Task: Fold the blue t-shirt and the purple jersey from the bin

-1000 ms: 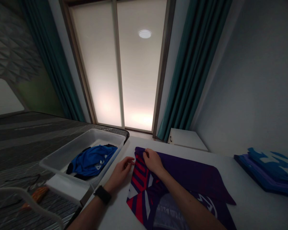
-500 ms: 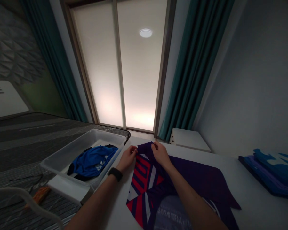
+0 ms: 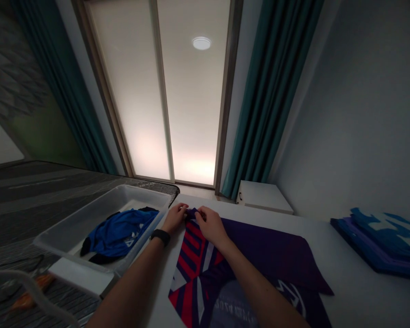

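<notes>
A purple sports jersey [image 3: 266, 257] with red and navy stripes lies folded on a white table [image 3: 357, 291]. My left hand [image 3: 173, 217] and my right hand [image 3: 209, 226] sit close together at its far tip, pinching the purple cloth between their fingers. My right forearm covers the middle of the jersey. A black watch [image 3: 160, 237] is on my left wrist. To the left, a crumpled blue garment [image 3: 118, 234] lies in a translucent plastic bin [image 3: 89, 214], just beyond my left hand.
A stack of folded blue and purple garments [image 3: 379, 241] sits at the table's right end. The bin stands at the left table edge, beside a dark striped bed [image 3: 20, 200]. A white cabinet [image 3: 263, 197] stands at the far end, by a curtained window [image 3: 187, 91].
My hands have moved closer together at the jersey's far tip, and the cloth between them has gathered narrower. The whole view has shifted slightly as my head moved.
</notes>
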Demonstrator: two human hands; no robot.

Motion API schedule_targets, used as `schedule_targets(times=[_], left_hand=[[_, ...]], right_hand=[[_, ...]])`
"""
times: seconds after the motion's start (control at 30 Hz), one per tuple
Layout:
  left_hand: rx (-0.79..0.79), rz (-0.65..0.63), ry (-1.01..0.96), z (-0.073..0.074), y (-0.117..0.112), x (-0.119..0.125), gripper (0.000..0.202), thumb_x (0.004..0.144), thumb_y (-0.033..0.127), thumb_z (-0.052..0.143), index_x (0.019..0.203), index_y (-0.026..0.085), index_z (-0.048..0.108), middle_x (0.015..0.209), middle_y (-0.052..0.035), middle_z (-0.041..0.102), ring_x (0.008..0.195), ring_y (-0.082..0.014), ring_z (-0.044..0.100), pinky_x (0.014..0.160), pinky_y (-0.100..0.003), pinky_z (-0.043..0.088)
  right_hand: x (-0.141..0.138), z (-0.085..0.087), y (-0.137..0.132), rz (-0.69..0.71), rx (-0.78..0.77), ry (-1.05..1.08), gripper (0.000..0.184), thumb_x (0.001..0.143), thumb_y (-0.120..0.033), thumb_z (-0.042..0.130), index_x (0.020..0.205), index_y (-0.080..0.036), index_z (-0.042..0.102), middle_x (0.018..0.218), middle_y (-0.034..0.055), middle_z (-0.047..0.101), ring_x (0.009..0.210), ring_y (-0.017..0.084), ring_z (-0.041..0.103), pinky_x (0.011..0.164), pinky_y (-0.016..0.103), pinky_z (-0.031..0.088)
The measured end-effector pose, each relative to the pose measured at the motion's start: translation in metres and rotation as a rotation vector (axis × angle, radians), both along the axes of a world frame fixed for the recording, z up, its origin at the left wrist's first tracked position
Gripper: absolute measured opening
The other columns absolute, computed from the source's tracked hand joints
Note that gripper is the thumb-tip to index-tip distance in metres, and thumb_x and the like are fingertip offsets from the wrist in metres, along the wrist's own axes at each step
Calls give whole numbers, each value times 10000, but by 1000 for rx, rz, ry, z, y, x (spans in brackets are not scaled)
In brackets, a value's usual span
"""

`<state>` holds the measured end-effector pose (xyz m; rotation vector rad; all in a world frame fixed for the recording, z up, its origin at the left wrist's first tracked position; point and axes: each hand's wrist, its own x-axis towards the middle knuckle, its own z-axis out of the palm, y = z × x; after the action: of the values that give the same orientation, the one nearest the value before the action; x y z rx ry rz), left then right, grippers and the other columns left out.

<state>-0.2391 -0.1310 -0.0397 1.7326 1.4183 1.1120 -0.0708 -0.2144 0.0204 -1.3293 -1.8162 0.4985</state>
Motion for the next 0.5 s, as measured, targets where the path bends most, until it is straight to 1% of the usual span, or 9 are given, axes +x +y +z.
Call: schedule_targets(times=[0.1, 0.23, 0.3, 0.37, 0.5], left_hand=[[1, 4, 16, 3, 4, 0, 366, 795, 446, 490, 833, 144, 694, 867, -100, 737, 819, -255, 679, 745, -335, 497], [0, 23, 26, -2, 6, -1, 372, 766, 469, 551, 855, 135, 690, 765, -84, 727, 749, -245, 675, 686, -319, 482], [-7, 27, 33, -6, 7, -2, 367, 747, 458, 577, 877, 132, 686, 684, -63, 706, 682, -232, 661, 625, -304, 467], [-11, 17, 34, -9, 8, -4, 351, 734, 434, 587, 887, 134, 683, 643, -45, 689, 642, -216, 648, 588, -289, 456], [-9, -4, 32, -14, 12, -6, 308, 728, 392, 597, 888, 142, 680, 673, -39, 697, 655, -199, 653, 598, -278, 468]], right_hand=[[-8, -3, -7, 23, 12, -59, 126, 879, -218, 516, 833, -212, 632, 780, 1, 635, 718, 148, 559, 672, 241, 373], [-18, -13, -15, 84, -17, -154, 106, 867, -192, 547, 874, -219, 649, 842, -2, 639, 752, 140, 565, 699, 249, 366], [-22, -20, -19, 129, -22, -231, 89, 865, -202, 567, 879, -227, 651, 858, -9, 634, 771, 140, 565, 739, 266, 364], [-26, -26, -22, 170, -3, -324, 79, 869, -207, 571, 863, -229, 648, 867, -9, 628, 815, 150, 564, 781, 286, 360], [-31, -36, -28, 214, 69, -493, 125, 905, -195, 515, 862, -208, 631, 912, 20, 617, 903, 173, 548, 812, 305, 362]])
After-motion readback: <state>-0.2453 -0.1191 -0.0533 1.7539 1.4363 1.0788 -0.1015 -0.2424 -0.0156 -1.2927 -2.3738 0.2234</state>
